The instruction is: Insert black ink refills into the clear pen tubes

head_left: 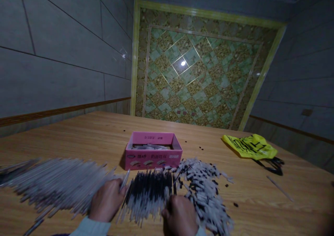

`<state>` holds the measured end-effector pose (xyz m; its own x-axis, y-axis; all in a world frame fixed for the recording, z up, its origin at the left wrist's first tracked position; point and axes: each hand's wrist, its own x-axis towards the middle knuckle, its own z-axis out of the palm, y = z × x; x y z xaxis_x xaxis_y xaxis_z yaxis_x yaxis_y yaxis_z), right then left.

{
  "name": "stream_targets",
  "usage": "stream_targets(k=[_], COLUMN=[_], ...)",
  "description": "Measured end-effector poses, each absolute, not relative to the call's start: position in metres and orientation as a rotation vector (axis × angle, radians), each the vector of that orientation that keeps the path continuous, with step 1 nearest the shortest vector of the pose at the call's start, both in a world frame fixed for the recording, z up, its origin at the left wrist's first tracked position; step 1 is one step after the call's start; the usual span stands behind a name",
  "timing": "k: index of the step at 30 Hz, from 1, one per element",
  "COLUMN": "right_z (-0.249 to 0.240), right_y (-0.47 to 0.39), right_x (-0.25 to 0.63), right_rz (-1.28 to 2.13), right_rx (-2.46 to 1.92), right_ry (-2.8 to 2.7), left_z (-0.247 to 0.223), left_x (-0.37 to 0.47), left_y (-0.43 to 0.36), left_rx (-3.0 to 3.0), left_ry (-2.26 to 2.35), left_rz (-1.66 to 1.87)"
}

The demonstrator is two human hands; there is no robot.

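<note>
At lower centre, your left hand (107, 198) pinches a tilted pale tube (125, 179), presumably keeping its end free. Your right hand (181, 213) is curled, its grip unclear. Dark-and-clear pen refills (146, 194) lie between, seemingly for easy reach; small pen parts (208, 194) heap lower right.

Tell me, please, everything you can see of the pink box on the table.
The pink box is rectangular, open on top, seemingly cardboard, with printed characters and small pictures on its near wall. It stands upright on the table with slender pale pieces inside, below its rim. Dark and pale rods lie in front and a pile of small pieces by its near right corner; contact is unclear. Neither the left hand nor the right hand touches it.
</note>
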<state>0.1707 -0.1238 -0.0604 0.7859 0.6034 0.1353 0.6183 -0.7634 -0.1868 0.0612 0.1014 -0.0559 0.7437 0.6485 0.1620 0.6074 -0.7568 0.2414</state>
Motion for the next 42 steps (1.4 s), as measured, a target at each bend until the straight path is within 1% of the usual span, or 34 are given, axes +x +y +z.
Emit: stream_targets(k=[5,9,12,17,20,23,34,42], right_z=[-0.067,-0.061,-0.054,-0.050,-0.049,-0.046,-0.047,-0.043], right_y=[-0.125,-0.130,-0.131,-0.127,-0.125,-0.125,-0.126,-0.128], right_x=[0.172,0.173,0.173,0.167,0.162,0.157,0.154,0.155], right_rz=[-0.181,-0.166,-0.167,-0.294,-0.430,-0.534,-0.504,-0.565], right_rx=[-2.779,-2.690,-2.493,-1.942,-1.685,-1.575,-1.547,-1.582], right_ry=[-0.994,-0.935,-0.889,-0.798,-0.723,-0.728,-0.858,-0.863], left_z=[-0.053,-0.049,-0.048,-0.049,-0.048,-0.046,-0.042,-0.043], left_x=[0.061,0.063,0.067,0.072,0.072,0.073,0.073,0.077], left_y=[0.103,0.102,0.101,0.095,0.094,0.095,0.092,0.083], left_rx=[2.693,2.425,2.013,1.120,0.840,0.648,0.519,0.551], left_ry=[0.983,0.853,0.705,0.551,0.547,0.604,0.623,0.621], left_rz=[0.417,0.651,0.768,0.574,0.557,0.574,0.529,0.532])
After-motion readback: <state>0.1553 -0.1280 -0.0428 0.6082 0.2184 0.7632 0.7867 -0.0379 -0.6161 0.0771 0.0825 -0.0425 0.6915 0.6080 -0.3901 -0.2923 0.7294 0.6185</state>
